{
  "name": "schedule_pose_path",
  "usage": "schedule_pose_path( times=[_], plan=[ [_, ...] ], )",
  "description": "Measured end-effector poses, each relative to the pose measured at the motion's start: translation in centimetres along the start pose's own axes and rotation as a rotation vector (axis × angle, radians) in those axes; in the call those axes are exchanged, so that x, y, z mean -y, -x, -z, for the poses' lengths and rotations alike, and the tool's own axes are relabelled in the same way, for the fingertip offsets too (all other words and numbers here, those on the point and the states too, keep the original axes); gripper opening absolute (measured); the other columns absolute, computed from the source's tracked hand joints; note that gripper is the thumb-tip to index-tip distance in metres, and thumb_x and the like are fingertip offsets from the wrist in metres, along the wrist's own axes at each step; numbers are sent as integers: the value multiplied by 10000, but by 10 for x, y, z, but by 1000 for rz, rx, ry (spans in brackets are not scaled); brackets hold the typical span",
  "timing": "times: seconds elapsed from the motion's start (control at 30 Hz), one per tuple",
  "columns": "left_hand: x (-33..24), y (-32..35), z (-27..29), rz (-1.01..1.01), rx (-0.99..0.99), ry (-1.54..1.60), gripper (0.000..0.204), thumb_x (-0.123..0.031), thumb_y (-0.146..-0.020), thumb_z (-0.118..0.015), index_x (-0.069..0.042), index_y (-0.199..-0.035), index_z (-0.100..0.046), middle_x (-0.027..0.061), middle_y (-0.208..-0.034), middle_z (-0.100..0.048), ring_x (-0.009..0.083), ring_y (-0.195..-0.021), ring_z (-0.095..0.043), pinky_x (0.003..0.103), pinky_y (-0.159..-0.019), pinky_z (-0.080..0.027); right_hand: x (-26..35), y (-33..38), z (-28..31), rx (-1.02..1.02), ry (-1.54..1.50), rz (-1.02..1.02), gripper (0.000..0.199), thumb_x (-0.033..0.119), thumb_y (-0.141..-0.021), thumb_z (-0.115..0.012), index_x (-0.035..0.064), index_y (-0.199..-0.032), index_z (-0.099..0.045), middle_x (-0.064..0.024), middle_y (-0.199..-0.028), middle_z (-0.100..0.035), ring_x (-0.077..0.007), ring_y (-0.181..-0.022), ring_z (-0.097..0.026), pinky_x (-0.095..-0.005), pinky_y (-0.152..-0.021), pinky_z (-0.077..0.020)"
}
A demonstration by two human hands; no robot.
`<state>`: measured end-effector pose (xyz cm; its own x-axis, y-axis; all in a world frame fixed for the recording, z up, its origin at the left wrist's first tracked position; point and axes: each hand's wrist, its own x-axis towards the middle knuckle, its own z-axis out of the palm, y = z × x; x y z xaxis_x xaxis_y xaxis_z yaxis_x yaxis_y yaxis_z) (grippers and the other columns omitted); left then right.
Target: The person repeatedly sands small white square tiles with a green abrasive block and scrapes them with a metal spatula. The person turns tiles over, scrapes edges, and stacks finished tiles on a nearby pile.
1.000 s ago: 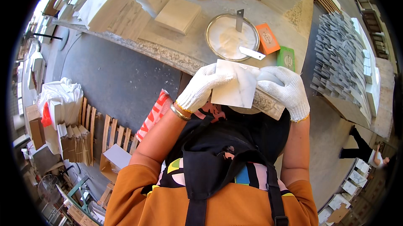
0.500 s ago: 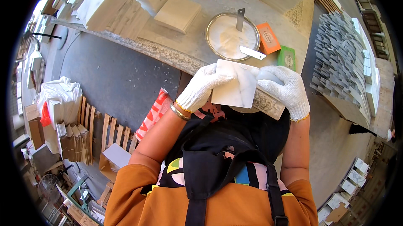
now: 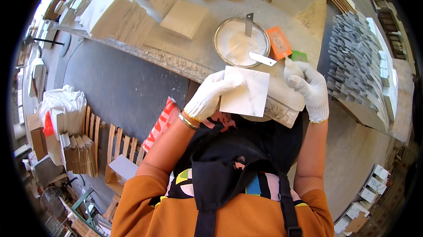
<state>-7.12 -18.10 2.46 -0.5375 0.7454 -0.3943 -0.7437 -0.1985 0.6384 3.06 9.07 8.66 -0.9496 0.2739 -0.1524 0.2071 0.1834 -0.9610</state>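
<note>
**Tile held at bench edge**

Tile (image 3: 245, 90) is gripped along its left edge by the gloved left hand (image 3: 210, 96), just above the workbench (image 3: 176, 56). The right hand (image 3: 308, 85) closes around a small tool handle beside the round pan (image 3: 241, 42).

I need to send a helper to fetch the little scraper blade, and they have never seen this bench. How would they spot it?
Start at the round metal pan of white paste on the stone workbench. On its near rim, towards the orange card, lies the small white scraper blade. Unlike the grey blade standing in the paste, it lies flat and pale.
</note>
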Motion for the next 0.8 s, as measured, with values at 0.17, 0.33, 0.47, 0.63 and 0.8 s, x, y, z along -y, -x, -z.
schedule_pose_path(
  times=[0.17,0.33,0.47,0.63,0.8],
  plan=[
    [-2,-2,-2,11,-27,14,422,-137,-912,-666,61,-1280,-607,114,-1159,-693,197,-1027,-685,340,-922,-557,3,-45,30,-255,231,149,496,350,-843,-829,-3,-1170,-708,-49,-1025,-702,-122,-944,-630,-284,-851,-509],
    [-10,-7,-1,-39,-35,11,427,-144,-914,-654,59,-1287,-605,118,-1172,-686,195,-1026,-682,334,-917,-555,2,-104,37,-312,333,95,421,237,-836,-798,-3,-1167,-699,-79,-1031,-720,-148,-951,-652,-302,-867,-514],
    [-15,-10,5,-55,-56,-15,440,-152,-912,-642,59,-1295,-601,119,-1189,-682,193,-1027,-682,325,-916,-553,-25,-142,43,-249,392,36,416,171,-823,-792,12,-1188,-670,-85,-1031,-719,-177,-959,-659,-316,-871,-520],
    [-21,-10,9,-66,-90,-15,436,-152,-908,-640,58,-1288,-600,116,-1180,-683,190,-1031,-685,326,-905,-558,-57,-163,44,-243,609,-67,412,159,-824,-780,33,-1197,-655,-94,-1052,-707,-184,-974,-658,-323,-873,-525],
    [-21,-9,16,-60,-99,17,425,-140,-918,-647,63,-1288,-596,118,-1155,-689,192,-1018,-694,326,-884,-571,-45,-137,40,-387,751,122,412,183,-879,-742,44,-1256,-654,-80,-1122,-712,-178,-993,-672,-312,-861,-526]
  ],
)
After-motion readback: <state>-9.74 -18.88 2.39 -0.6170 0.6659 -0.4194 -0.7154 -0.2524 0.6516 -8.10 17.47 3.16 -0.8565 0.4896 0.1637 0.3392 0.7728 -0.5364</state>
